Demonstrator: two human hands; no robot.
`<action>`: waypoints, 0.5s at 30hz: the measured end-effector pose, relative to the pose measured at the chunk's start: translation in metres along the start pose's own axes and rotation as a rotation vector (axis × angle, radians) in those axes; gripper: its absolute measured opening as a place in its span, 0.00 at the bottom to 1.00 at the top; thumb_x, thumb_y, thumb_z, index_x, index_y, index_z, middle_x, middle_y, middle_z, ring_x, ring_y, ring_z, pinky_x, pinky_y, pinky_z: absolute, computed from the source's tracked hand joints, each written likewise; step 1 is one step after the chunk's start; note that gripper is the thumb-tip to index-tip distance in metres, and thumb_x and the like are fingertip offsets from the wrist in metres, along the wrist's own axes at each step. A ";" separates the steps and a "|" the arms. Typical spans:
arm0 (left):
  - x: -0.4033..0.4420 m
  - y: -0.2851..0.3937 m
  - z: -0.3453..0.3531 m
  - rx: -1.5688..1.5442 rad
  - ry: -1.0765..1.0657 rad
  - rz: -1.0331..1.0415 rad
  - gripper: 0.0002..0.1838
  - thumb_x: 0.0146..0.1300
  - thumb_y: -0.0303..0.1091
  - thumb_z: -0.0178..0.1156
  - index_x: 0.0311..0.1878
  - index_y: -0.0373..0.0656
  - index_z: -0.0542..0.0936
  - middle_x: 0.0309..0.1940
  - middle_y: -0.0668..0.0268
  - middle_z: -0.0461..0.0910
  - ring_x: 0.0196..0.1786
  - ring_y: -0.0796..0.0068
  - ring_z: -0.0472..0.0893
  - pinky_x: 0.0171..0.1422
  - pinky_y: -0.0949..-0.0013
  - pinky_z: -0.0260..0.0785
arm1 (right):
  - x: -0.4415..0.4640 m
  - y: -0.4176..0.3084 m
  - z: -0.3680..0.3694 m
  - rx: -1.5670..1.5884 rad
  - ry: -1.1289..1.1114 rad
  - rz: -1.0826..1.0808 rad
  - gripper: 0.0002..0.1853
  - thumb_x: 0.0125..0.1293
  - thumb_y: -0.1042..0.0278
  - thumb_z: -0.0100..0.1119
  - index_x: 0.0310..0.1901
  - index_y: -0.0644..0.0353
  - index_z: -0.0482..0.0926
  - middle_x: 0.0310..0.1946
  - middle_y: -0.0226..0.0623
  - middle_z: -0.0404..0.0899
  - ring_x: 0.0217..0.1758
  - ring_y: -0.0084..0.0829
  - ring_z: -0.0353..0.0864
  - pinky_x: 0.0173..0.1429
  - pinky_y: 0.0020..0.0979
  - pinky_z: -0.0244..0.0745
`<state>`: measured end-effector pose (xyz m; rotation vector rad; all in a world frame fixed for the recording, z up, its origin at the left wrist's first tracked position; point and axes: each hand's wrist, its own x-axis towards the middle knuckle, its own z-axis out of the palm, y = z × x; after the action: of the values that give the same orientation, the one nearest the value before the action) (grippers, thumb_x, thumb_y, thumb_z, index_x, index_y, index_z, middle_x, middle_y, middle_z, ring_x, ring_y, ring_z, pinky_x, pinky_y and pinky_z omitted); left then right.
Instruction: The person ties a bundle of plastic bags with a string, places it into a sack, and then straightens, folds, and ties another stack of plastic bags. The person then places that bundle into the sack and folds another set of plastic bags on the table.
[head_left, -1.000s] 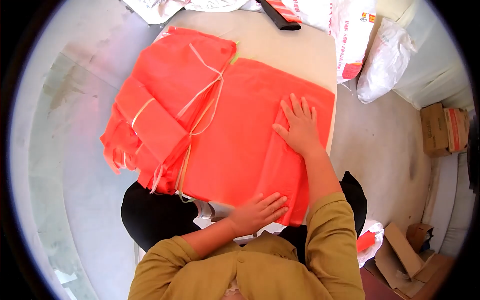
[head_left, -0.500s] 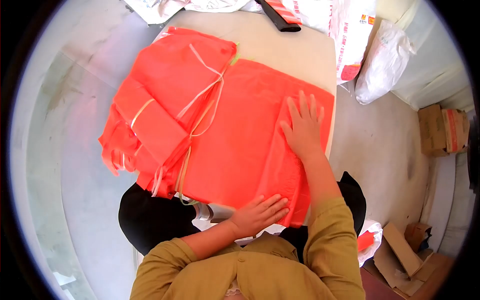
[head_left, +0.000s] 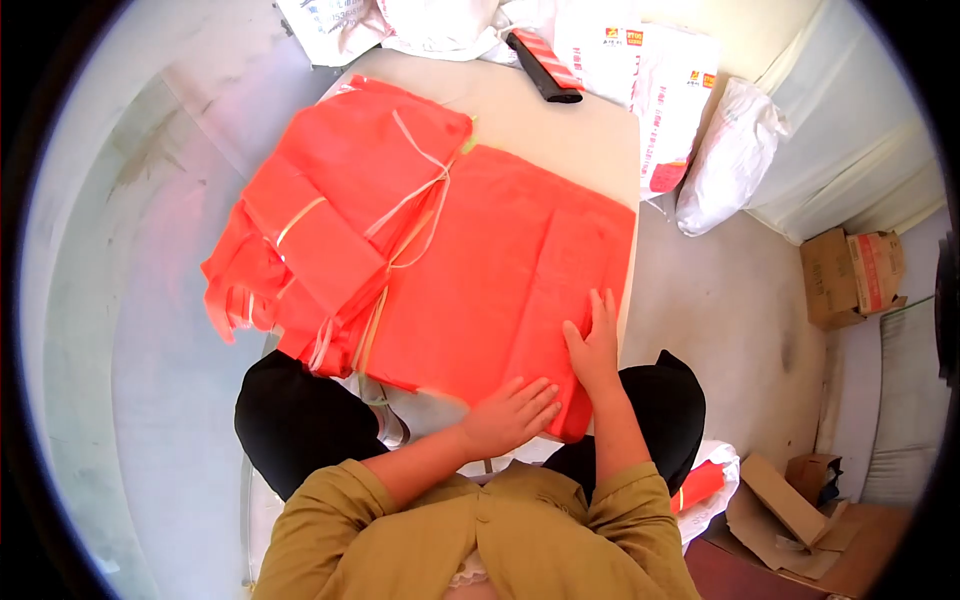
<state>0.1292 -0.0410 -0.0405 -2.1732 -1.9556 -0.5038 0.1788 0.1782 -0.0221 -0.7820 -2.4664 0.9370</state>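
Note:
A stack of red plastic sheets or bags [head_left: 500,260] lies across the table, its right part folded over into a long strip. My left hand [head_left: 512,417] rests flat on the near end of this fold, fingers stretched out. Along the fold's right edge lies my right hand [head_left: 594,345], its fingers apart and touching the plastic. To the left is a pile of red bundles [head_left: 340,180], some folded and banded. Pale ties [head_left: 437,185] lie loosely over the seam between pile and stack.
The tan tabletop [head_left: 590,140] shows behind the stack. A black and red roll [head_left: 545,70] lies at its far edge. White printed sacks [head_left: 672,110] stand beyond, with a white bag [head_left: 732,155] beside them. Cardboard boxes [head_left: 835,280] sit on the floor at right.
My right hand has slid from the far part of the fold toward me, along its right edge. The fold looks flatter and straighter. My left hand stays at the near end.

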 end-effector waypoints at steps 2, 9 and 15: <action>0.002 0.001 -0.002 -0.038 0.011 -0.020 0.34 0.58 0.42 0.62 0.69 0.42 0.74 0.73 0.57 0.72 0.74 0.55 0.72 0.74 0.48 0.65 | -0.007 -0.001 -0.004 0.041 0.000 0.056 0.39 0.68 0.63 0.65 0.76 0.65 0.61 0.80 0.62 0.50 0.83 0.56 0.52 0.83 0.49 0.53; 0.017 0.002 -0.041 -0.092 0.089 -0.018 0.33 0.55 0.40 0.64 0.66 0.38 0.75 0.69 0.52 0.75 0.71 0.54 0.74 0.74 0.48 0.66 | -0.001 -0.006 -0.013 0.627 -0.042 0.351 0.49 0.67 0.71 0.67 0.82 0.60 0.46 0.80 0.49 0.54 0.80 0.42 0.60 0.77 0.41 0.66; 0.017 0.007 -0.048 -0.213 0.015 0.098 0.28 0.64 0.36 0.61 0.67 0.37 0.74 0.67 0.53 0.75 0.71 0.53 0.73 0.73 0.48 0.66 | -0.016 -0.027 -0.009 0.718 -0.109 0.409 0.55 0.65 0.81 0.66 0.84 0.52 0.38 0.78 0.46 0.58 0.76 0.41 0.66 0.72 0.40 0.72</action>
<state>0.1315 -0.0435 0.0111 -2.3690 -1.8518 -0.7404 0.1857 0.1561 0.0004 -0.9831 -1.8347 1.8990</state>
